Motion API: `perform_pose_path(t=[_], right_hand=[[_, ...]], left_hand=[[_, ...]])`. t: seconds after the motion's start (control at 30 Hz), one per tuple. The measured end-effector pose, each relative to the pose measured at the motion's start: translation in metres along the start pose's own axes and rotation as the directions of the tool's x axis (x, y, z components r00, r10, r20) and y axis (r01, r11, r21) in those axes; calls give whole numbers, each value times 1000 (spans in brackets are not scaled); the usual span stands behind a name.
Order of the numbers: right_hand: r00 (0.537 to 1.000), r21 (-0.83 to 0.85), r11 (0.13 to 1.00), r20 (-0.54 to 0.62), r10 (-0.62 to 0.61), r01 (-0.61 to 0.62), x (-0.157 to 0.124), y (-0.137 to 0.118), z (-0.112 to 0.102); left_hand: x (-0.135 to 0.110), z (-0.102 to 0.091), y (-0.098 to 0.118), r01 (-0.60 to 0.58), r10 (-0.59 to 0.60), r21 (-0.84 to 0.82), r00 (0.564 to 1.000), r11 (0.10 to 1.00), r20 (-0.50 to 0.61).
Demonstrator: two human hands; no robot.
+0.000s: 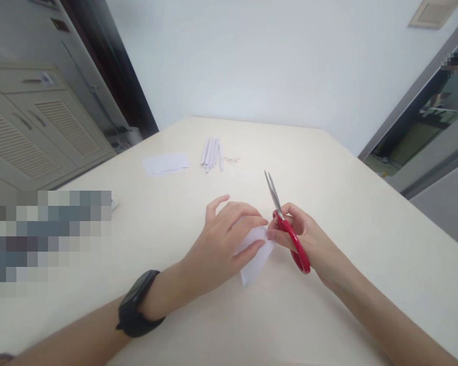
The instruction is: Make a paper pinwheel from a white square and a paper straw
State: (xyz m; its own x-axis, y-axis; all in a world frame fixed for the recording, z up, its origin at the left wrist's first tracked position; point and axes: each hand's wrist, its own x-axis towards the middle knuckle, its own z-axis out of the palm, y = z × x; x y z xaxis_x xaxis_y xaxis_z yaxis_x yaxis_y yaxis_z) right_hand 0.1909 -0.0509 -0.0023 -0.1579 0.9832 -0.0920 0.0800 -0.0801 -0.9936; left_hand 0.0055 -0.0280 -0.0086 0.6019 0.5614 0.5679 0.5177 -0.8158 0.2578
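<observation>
A sheet of white paper point(257, 262) is held just above or against the near middle of the table point(366, 203), between the two hands; whether it is touching the tabletop cannot be told. Its upper part is covered by the left hand point(225, 231), whose thumb and forefinger are laid on it with their tips apart; whether it is gripped by the hidden fingers cannot be told. The paper's right edge is met by the fingertips of the right hand point(307, 234), which are brought together there. In that same hand, red-handled scissors point(292, 236) are held with the fingers curled at the handles, the blades pointed away toward the wall point(232, 61) and parted only slightly at the tips. A black watch point(135, 307) is worn on the left wrist.

Beyond the hands, a loose bundle of slender white paper tubes point(210, 154) is laid on the table, with thin tan slivers point(232, 160) scattered just to the right. To the left of the tubes, flat white paper slips point(166, 163) are stacked, slightly out of line.

Past the table, a louvred cabinet point(30, 117) is seen on the left, and a pale switch plate point(435, 12) is mounted high on the right.
</observation>
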Motion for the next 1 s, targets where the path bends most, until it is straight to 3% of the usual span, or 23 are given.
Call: perform_pose_path(t=[0.27, 0.77, 1.0], right_hand=[[1000, -5, 1000, 5, 25, -25, -1, 2, 3], [999, 45, 999, 38, -7, 5, -3, 0, 6], [999, 79, 997, 33, 9, -12, -4, -2, 8]], left_hand=[[3, 3, -1, -17, 20, -39, 997, 999, 79], [2, 1, -3, -28, 32, -67, 998, 997, 51], [5, -2, -4, 81, -84, -213, 996, 974, -6]])
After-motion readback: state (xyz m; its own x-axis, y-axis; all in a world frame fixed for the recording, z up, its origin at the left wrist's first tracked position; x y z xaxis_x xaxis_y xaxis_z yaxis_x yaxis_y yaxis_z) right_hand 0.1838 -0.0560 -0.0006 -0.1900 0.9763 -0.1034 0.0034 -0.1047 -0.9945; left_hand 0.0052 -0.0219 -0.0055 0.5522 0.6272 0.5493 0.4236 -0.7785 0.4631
